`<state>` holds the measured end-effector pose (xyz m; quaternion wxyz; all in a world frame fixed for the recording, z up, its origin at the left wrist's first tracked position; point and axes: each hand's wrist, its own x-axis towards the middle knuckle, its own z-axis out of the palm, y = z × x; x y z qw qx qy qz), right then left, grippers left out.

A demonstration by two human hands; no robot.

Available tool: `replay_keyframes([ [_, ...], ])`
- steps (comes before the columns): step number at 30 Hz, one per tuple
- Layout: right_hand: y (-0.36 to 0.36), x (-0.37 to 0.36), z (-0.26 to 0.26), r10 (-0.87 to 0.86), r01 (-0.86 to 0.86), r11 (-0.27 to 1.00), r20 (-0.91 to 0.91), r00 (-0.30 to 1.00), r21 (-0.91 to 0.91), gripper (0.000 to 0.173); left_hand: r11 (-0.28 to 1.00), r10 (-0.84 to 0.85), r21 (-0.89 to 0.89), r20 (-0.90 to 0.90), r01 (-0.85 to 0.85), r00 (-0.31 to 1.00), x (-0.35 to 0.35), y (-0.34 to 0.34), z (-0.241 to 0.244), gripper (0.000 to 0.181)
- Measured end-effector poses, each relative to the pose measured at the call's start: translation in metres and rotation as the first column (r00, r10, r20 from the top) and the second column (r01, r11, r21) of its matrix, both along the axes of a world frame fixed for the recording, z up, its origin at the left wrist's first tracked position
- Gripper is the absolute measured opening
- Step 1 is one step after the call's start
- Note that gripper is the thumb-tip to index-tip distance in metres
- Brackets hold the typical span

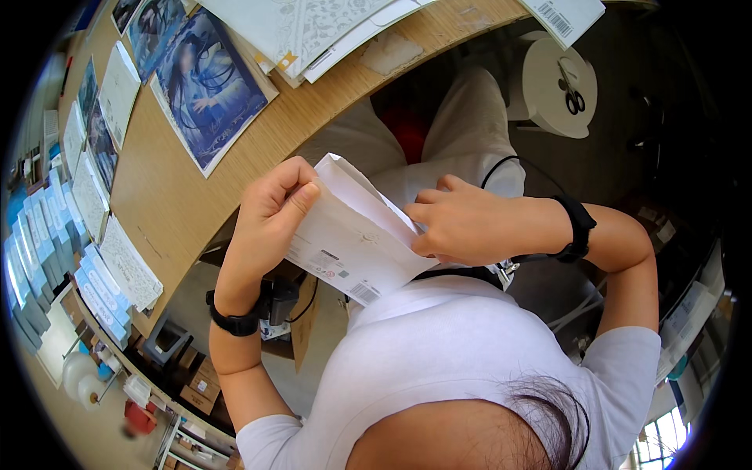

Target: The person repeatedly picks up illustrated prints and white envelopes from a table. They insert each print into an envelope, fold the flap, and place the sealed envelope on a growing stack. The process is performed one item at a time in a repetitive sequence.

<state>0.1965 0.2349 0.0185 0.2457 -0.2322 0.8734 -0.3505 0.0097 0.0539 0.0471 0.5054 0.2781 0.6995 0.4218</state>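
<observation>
A white paper envelope (352,229) with a barcode and small printing is tilted over my lap, its mouth gaping. My left hand (279,205) pinches one end between thumb and fingers. At the other end, my right hand (464,220) has its fingertips at the opening; whether they grip the paper or reach inside is hard to see. Something pale shows within the mouth, but I cannot tell if it is a sheet or the inner wall. On the wooden table (235,158) beside me lies an illustrated print (208,88) of a long-haired figure in blue.
White patterned envelopes (329,29) overlap the table's edge. Stacks of blue-and-white packs (103,294) line the far left. Black-handled scissors (571,94) rest on a white stool (534,88). Cardboard boxes (200,388) and a person in red (140,416) are beyond the table.
</observation>
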Motion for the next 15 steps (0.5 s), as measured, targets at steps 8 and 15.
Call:
replay_keyframes([
  [8, 0.0, 0.004, 0.0, 0.021, -0.02, 0.999, 0.026, 0.999, -0.05, 0.012, 1.0, 0.018, 0.009, 0.015, -0.019, 1.0, -0.001, -0.005, -0.003, 0.014],
  [15, 0.019, 0.009, -0.005, 0.039, 0.005, 0.948, 0.13, 0.991, -0.318, 0.014, 0.998, -0.04, 0.061, 0.118, 0.033, 0.992, -0.008, -0.008, 0.002, 0.014],
])
